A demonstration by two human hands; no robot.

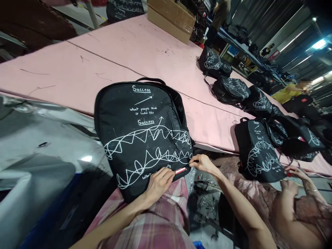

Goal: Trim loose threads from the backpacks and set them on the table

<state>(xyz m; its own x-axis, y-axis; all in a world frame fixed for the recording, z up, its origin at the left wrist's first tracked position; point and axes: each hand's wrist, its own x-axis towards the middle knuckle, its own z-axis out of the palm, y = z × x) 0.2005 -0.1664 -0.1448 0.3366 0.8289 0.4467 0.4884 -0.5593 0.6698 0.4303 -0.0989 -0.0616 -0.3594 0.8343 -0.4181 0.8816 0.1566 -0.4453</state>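
Note:
A black backpack [135, 145] with white lettering and scribbled lines leans against the pink table edge and rests over my lap. My left hand [159, 181] presses on its lower front, fingers bent together, fingertips beside a small red-and-white label [181, 170]. At the backpack's lower right edge, my right hand [202, 163] is closed in a pinch. What lies between those fingertips is too small to make out. The backpack's lower corner is partly hidden behind my left hand and forearm.
Several similar backpacks [261, 152] line the right side of the pink table [77, 69]. A cardboard box [169, 20] stands at the back. To my right, a co-worker's hand [298, 173] touches another backpack. Loose threads lie on the table.

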